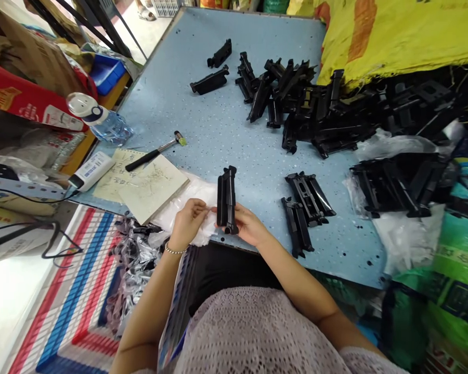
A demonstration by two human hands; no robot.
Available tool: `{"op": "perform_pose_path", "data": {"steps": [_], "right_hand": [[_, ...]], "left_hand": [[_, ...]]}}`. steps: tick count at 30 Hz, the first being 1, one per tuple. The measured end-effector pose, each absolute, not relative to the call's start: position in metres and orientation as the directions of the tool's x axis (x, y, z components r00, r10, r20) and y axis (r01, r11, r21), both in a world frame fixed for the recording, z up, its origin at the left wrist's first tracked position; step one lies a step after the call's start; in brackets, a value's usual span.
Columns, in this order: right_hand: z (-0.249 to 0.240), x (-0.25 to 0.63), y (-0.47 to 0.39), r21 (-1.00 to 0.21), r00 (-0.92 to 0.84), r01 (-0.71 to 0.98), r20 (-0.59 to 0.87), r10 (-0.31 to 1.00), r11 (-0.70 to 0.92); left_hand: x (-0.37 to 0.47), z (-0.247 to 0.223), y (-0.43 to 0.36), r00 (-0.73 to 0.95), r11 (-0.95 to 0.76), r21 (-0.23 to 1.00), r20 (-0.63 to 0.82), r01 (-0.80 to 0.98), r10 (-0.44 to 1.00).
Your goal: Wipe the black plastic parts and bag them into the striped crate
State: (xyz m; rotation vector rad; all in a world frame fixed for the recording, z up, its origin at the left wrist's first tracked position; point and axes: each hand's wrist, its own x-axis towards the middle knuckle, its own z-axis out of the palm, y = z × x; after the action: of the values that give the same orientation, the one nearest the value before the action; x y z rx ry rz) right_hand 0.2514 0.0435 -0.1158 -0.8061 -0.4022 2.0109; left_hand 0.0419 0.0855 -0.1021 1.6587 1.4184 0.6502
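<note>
Upright above the table's near edge is a long black plastic part [226, 200] with lugs at its ends. My right hand [249, 224] is closed around its lower right side, the fingers partly hidden behind it. Left of the part, my left hand [189, 221] has its fingers curled together, pinching the edge of a thin clear plastic bag [203, 187] from the pile beneath. On the right, a small group of similar black parts [308, 200] lies on the blue speckled table [159, 98].
A heap of black parts [281, 93] spills from a yellow sack [405, 36]. At left are a rubber mallet [152, 157], a notepad [156, 189], a white handheld device [93, 170] and a water bottle [109, 124]. Below stands a striped basket [70, 291] holding bagged parts.
</note>
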Motion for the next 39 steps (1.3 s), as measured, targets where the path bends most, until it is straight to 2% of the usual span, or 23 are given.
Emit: {"op": "perform_pose_path", "data": {"steps": [2,5,7,9,11,13,14,17,18,20,22,24,27,29,31,33,35,37,39], "right_hand": [[-0.117,0.247,0.046,-0.579,-0.322,-0.63,-0.412,0.853,-0.517],[-0.116,0.241,0.053,-0.581,-0.329,-0.624,-0.41,0.85,-0.522],[-0.116,0.237,0.058,-0.59,-0.368,-0.6,-0.396,0.841,-0.541],[-0.117,0.234,0.061,-0.605,-0.374,-0.58,-0.398,0.838,-0.546],[-0.12,0.235,0.06,-0.612,-0.341,-0.579,-0.418,0.842,-0.538],[-0.122,0.239,0.054,-0.619,-0.31,-0.571,-0.445,0.84,-0.539],[-0.121,0.241,0.05,-0.636,-0.278,-0.561,-0.458,0.844,-0.53],[-0.115,0.252,0.032,-0.715,-0.116,-0.543,-0.455,0.883,-0.44],[-0.112,0.256,0.026,-0.722,-0.111,-0.547,-0.44,0.891,-0.424],[-0.108,0.261,0.016,-0.667,-0.282,-0.554,-0.413,0.866,-0.498],[-0.11,0.263,0.011,-0.538,-0.552,-0.518,-0.384,0.74,-0.665],[-0.118,0.26,0.012,-0.382,-0.683,-0.496,-0.383,0.622,-0.78],[-0.133,0.253,0.018,-0.24,-0.661,-0.568,-0.437,0.61,-0.787],[-0.137,0.248,0.021,-0.224,-0.654,-0.589,-0.433,0.621,-0.777],[-0.136,0.244,0.021,-0.218,-0.684,-0.58,-0.394,0.614,-0.785],[-0.131,0.241,0.02,-0.288,-0.669,-0.565,-0.389,0.634,-0.773],[-0.125,0.238,0.019,-0.547,-0.502,-0.513,-0.435,0.748,-0.662],[-0.119,0.236,0.018,-0.846,-0.224,-0.275,-0.406,0.886,-0.457],[-0.112,0.234,0.013,-0.962,-0.036,0.009,-0.274,0.961,-0.274]], "left_hand": [[0.043,-0.103,0.084,0.141,0.107,0.886,-0.19,0.451,0.972],[0.043,-0.104,0.08,0.132,0.119,0.897,-0.192,0.427,0.972],[0.041,-0.102,0.079,0.135,0.05,0.876,-0.129,0.48,0.982],[0.037,-0.098,0.08,0.151,-0.098,0.798,0.009,0.595,0.989],[0.033,-0.094,0.083,0.209,-0.247,0.64,0.136,0.728,0.968],[0.03,-0.09,0.087,0.276,-0.323,0.489,0.168,0.81,0.946],[0.029,-0.089,0.089,0.295,-0.337,0.454,0.163,0.825,0.941],[0.031,-0.088,0.094,0.313,-0.363,0.489,0.183,0.793,0.932],[0.032,-0.088,0.094,0.314,-0.37,0.518,0.196,0.771,0.929],[0.033,-0.086,0.094,0.32,-0.376,0.565,0.2,0.734,0.926],[0.03,-0.084,0.09,0.337,-0.372,0.592,0.175,0.715,0.925],[0.026,-0.082,0.084,0.353,-0.378,0.578,0.162,0.723,0.922],[0.02,-0.081,0.069,0.386,-0.435,0.478,0.203,0.763,0.9],[0.02,-0.082,0.058,0.431,-0.492,0.413,0.237,0.767,0.871],[0.025,-0.083,0.048,0.474,-0.547,0.398,0.274,0.737,0.837],[0.033,-0.085,0.04,0.524,-0.605,0.429,0.303,0.671,0.796],[0.043,-0.087,0.034,0.604,-0.665,0.475,0.3,0.577,0.738],[0.054,-0.087,0.029,0.696,-0.699,0.513,0.243,0.499,0.675],[0.062,-0.081,0.025,0.747,-0.702,0.535,0.183,0.47,0.64]]}}
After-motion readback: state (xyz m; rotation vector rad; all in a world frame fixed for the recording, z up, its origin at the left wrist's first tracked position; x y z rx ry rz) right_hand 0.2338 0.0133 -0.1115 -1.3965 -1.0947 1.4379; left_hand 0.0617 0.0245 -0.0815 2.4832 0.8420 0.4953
